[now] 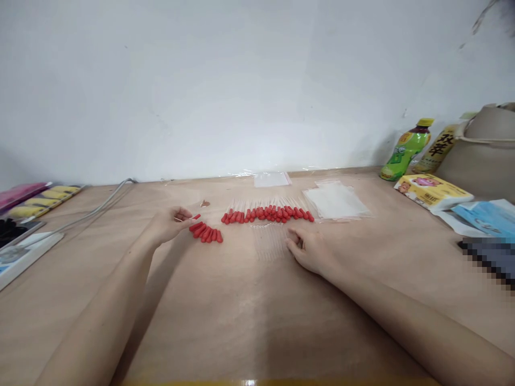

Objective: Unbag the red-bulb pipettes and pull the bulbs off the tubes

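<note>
My left hand (pixel 177 222) is closed in a pinch on a thin stick with a red end (pixel 197 216), held just above the table. Below its fingertips lies a small fanned group of red-ended sticks (pixel 207 234). A longer row of red-ended sticks (pixel 273 213) spreads across the middle, their thin clear shafts pointing toward the wall. Nearer to me, several thin clear tubes (pixel 266 244) lie side by side. At their right edge rests my right hand (pixel 306 249), fingers curled with thumb and forefinger apart; whether it touches a tube is hard to see.
Clear plastic bags (pixel 336 201) lie behind my right hand. Farther right stand a green bottle (pixel 408 150), a yellow tissue pack (pixel 432 190) and a beige bag (pixel 483 155). A grey cable (pixel 104 206) crosses the left side, near yellow packets (pixel 46 201) and a white tray (pixel 32 257).
</note>
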A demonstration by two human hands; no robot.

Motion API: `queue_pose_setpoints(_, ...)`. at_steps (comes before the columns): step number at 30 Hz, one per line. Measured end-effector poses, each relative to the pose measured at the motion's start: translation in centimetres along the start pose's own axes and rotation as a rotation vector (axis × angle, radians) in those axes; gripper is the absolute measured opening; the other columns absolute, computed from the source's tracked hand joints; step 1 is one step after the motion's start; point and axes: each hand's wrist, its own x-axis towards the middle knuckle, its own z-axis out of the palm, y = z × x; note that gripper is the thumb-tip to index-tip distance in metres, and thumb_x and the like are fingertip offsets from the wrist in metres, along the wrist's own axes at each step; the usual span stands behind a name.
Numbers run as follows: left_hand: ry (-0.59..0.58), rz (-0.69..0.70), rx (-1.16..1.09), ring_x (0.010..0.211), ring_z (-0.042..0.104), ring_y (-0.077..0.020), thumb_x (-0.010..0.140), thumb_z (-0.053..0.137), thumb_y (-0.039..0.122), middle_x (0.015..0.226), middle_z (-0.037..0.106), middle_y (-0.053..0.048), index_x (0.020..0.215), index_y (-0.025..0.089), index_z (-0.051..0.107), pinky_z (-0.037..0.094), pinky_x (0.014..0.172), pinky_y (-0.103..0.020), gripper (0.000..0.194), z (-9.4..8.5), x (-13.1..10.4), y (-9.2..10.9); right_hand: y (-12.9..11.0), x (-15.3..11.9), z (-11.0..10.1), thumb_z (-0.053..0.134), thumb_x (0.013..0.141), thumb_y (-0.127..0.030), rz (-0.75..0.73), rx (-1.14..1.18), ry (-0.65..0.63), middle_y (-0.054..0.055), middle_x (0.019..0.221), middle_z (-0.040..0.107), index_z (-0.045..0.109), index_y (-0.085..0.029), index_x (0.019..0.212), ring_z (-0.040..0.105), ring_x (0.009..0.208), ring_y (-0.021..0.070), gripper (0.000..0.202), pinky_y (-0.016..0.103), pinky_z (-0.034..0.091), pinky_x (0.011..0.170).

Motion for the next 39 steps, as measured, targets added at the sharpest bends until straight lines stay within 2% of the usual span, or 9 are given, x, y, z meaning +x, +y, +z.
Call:
queue_pose_setpoints(3, -0.049, -0.011, 0.010, 0.064, 0.057, -0.0163, 0.051, 0.068, 0.047, 0.067, 0.062, -0.002, 0.073, 0.017, 0.057, 0.044, 0.057, -0.026, 0.038, 0.3, -0.4, 0.5, -0.1, 0.1, 0.0, 0.048, 0.076, -0.023, 0.082, 0.028, -0.081, -0.002, 0.058, 0.058, 0.056, -0.019, 0.070, 0.048, 0.052, 0.0119, 0.012, 0.023, 0.029, 0.054)
queue_pose_setpoints(7, -0.074, -0.001, 0.052, 0.062, 0.057, -0.0164, 0.050, 0.068, 0.047, 0.063, 0.061, -0.001, 0.069, 0.017, 0.058, 0.043, 0.056, -0.026, 0.037, 0.8, -0.5, 0.7, -0.3, 0.1, 0.3, 0.049, 0.076, -0.025, 0.123, 0.047, -0.098, -0.003, 0.057, 0.059, 0.059, -0.019, 0.073, 0.048, 0.052, 0.0114, 0.012, 0.023, 0.028, 0.055)
queue_pose_setpoints(12, -0.032, 0.007, 0.177, 0.065, 0.058, -0.0173, 0.060, 0.060, 0.048, 0.068, 0.064, -0.003, 0.071, 0.018, 0.060, 0.043, 0.058, -0.026, 0.032, 0.6, -0.2, 0.5, -0.2, 0.2, 0.8, 0.047, 0.077, -0.025, 0.105, 0.065, -0.103, -0.004, 0.052, 0.056, 0.058, -0.019, 0.067, 0.046, 0.048, 0.0104, 0.015, 0.022, 0.027, 0.052)
queue_pose_setpoints(14, 0.038, 0.021, 0.287, 0.068, 0.059, -0.0192, 0.064, 0.057, 0.047, 0.072, 0.063, -0.004, 0.072, 0.018, 0.060, 0.043, 0.060, -0.028, 0.030, 0.4, -0.2, 0.5, 0.0, 0.2, 1.1, 0.048, 0.077, -0.026, 0.110, 0.075, -0.092, -0.004, 0.054, 0.057, 0.059, -0.019, 0.071, 0.047, 0.049, 0.0105, 0.014, 0.022, 0.028, 0.052)
queue_pose_setpoints(17, 0.227, 0.093, 0.467, 0.076, 0.058, -0.0224, 0.068, 0.054, 0.044, 0.081, 0.060, -0.006, 0.075, 0.019, 0.061, 0.043, 0.065, -0.031, 0.027, 0.7, -0.3, 0.6, 0.3, 0.2, 1.5, 0.049, 0.076, -0.026, 0.108, 0.089, -0.086, -0.003, 0.056, 0.059, 0.061, -0.019, 0.078, 0.048, 0.049, 0.0107, 0.015, 0.022, 0.028, 0.051)
queue_pose_setpoints(20, 0.321, 0.213, 0.472, 0.081, 0.056, -0.0221, 0.071, 0.053, 0.041, 0.085, 0.056, -0.006, 0.075, 0.020, 0.062, 0.042, 0.071, -0.031, 0.023, 2.0, -0.8, 1.3, 0.4, 0.2, 1.6, 0.049, 0.076, -0.027, 0.109, 0.109, -0.077, -0.003, 0.057, 0.059, 0.062, -0.019, 0.083, 0.049, 0.047, 0.0105, 0.017, 0.023, 0.030, 0.051)
queue_pose_setpoints(27, 0.261, 0.433, 0.422, 0.093, 0.052, -0.0209, 0.078, 0.048, 0.040, 0.088, 0.056, -0.005, 0.079, 0.020, 0.061, 0.040, 0.082, -0.031, 0.024, 6.5, -1.0, 3.4, 0.4, 0.1, 1.5, 0.047, 0.078, -0.030, 0.152, 0.163, -0.046, -0.004, 0.052, 0.056, 0.063, -0.018, 0.090, 0.049, 0.045, 0.0104, 0.024, 0.023, 0.034, 0.051)
queue_pose_setpoints(34, 0.206, 0.271, 0.561, 0.100, 0.048, -0.0306, 0.078, 0.041, 0.050, 0.092, 0.057, -0.013, 0.077, 0.018, 0.064, 0.036, 0.085, -0.043, 0.039, 8.2, 1.6, 4.6, 0.8, 0.0, 1.9, 0.047, 0.078, -0.032, 0.146, 0.222, 0.013, -0.003, 0.052, 0.057, 0.063, -0.016, 0.096, 0.051, 0.044, 0.0118, 0.029, 0.025, 0.038, 0.051)
queue_pose_setpoints(39, 0.173, 0.238, 0.574, 0.100, 0.048, -0.0330, 0.077, 0.042, 0.047, 0.090, 0.059, -0.015, 0.072, 0.018, 0.067, 0.035, 0.084, -0.044, 0.039, 8.9, 2.5, 4.7, 0.9, 0.0, 1.9, 0.047, 0.079, -0.030, 0.105, 0.221, 0.049, -0.003, 0.053, 0.058, 0.064, -0.018, 0.093, 0.050, 0.042, 0.0113, 0.025, 0.025, 0.038, 0.050)
